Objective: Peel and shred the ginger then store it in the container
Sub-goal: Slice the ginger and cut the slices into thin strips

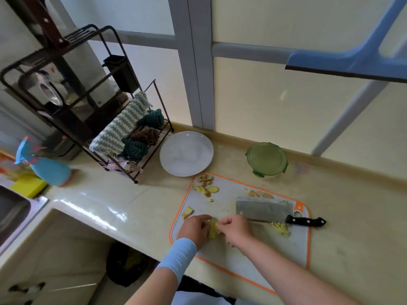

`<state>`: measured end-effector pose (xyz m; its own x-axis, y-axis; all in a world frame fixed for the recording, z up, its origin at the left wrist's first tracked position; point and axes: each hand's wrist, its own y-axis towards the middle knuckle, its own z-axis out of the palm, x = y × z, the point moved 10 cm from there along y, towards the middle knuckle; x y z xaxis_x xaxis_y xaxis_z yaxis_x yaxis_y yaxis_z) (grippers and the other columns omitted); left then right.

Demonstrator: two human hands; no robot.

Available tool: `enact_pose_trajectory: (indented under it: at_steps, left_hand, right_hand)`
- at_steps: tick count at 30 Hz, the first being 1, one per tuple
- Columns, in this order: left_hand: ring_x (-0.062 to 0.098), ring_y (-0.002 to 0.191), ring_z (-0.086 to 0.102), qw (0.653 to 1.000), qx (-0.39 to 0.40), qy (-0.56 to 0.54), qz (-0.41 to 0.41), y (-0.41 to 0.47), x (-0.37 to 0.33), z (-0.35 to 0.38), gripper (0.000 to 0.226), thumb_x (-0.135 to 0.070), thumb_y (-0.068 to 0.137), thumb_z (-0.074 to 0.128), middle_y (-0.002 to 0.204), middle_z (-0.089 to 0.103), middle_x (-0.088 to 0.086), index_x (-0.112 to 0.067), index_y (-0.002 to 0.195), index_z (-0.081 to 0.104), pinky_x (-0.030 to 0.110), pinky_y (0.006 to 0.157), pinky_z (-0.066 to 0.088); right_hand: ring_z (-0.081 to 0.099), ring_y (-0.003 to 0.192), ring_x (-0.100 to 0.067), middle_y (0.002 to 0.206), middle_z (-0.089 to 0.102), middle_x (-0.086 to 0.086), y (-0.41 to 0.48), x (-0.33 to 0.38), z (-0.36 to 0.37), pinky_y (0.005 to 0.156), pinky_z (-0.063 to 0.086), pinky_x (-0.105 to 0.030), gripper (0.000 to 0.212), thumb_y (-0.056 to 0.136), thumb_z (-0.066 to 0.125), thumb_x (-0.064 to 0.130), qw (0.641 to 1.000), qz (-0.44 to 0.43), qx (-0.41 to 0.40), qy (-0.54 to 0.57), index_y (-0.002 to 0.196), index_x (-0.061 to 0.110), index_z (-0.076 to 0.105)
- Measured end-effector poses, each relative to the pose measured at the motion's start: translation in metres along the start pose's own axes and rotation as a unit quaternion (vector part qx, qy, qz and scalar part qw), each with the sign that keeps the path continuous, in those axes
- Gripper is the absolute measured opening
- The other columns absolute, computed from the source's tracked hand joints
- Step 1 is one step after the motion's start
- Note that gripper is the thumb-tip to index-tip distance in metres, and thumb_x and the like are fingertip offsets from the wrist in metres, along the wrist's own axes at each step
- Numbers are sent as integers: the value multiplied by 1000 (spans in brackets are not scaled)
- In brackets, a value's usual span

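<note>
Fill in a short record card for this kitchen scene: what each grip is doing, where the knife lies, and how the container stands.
left grip: hand holds the ginger piece over the cutting board
right grip: hand pinches the same piece
cleaver: lying flat on the board, unheld
shreds: small pile by the cleaver handle
container: behind the board, green lid on
plate: white, left of the container

Surface: a glossy beige countertop ran below the window.
Rear: a round white plate and a green-lidded round container stood apart.
Front: an orange-edged white cutting board lay flat.
Left: a black wire rack stood near the plate.
</note>
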<state>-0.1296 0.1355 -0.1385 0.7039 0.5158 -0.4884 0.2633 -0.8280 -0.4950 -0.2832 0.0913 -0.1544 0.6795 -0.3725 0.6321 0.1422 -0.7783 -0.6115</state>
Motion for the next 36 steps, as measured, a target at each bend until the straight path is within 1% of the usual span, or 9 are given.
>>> enact_pose_trajectory:
  at_steps: [3,6,10,15,19,25,27,31,36]
  left_hand:
    - [12,106,62,1000,22,3,10,0,4,1,39,-28,89,58,114,68,-8,-39,127,63,17,86,42]
    - [12,101,61,998,49,20,32,0,1,3,37,-26,84,63,108,67,-9,-36,120,67,20,90,45]
    - [17,95,61,996,52,58,50,3,-6,4,33,-29,82,63,102,65,-5,-30,115,66,31,88,51]
    - [19,99,61,992,59,85,75,10,-14,4,35,-39,89,58,109,66,-4,-34,123,59,31,85,51]
    - [22,103,62,988,55,99,100,19,-16,-5,32,-37,90,54,113,67,-1,-32,121,62,31,86,50]
    - [16,102,61,990,-65,39,115,56,-1,-68,26,-29,94,56,109,61,-9,-34,118,66,25,79,48]
    - [16,104,59,988,-57,72,123,68,7,-75,28,-29,92,57,112,58,-8,-33,117,66,27,79,49]
    - [16,112,55,978,18,115,175,73,20,-72,39,-29,89,57,122,53,-7,-34,127,63,31,86,50]
    - [12,114,51,957,46,189,214,65,28,-65,42,-52,85,62,127,45,-11,-44,126,61,29,85,50]
  right_hand:
    - [49,41,-6,36,49,11,2,1,6,41,36,-17,30,80,70,17,999,19,5,-37,52,20,60]
    - [53,50,-11,42,50,9,-2,1,6,49,37,-20,37,80,68,21,996,18,-21,-81,46,17,53]
    - [58,72,-21,72,63,0,-9,9,5,62,42,-26,22,83,61,24,991,-8,-33,-129,63,20,53]
    - [63,94,-26,95,66,-5,-8,20,8,72,46,-27,4,83,57,23,977,-30,-12,-212,83,19,56]
    - [63,102,-30,105,65,-7,3,55,0,80,49,-32,18,91,54,28,956,-100,-43,-271,102,15,60]
    - [59,109,-35,120,53,-10,60,110,-8,91,50,-41,33,91,50,8,932,-167,-52,-316,123,15,57]
    - [58,112,-35,125,50,-11,74,116,-4,91,50,-41,38,92,50,8,920,-174,-42,-349,129,15,56]
    - [59,105,-33,117,52,-10,86,116,1,84,49,-38,24,92,57,11,913,-185,-66,-356,115,15,63]
    - [60,102,-31,111,57,-11,92,109,-3,84,46,-35,12,93,57,9,942,-138,-94,-291,102,12,64]
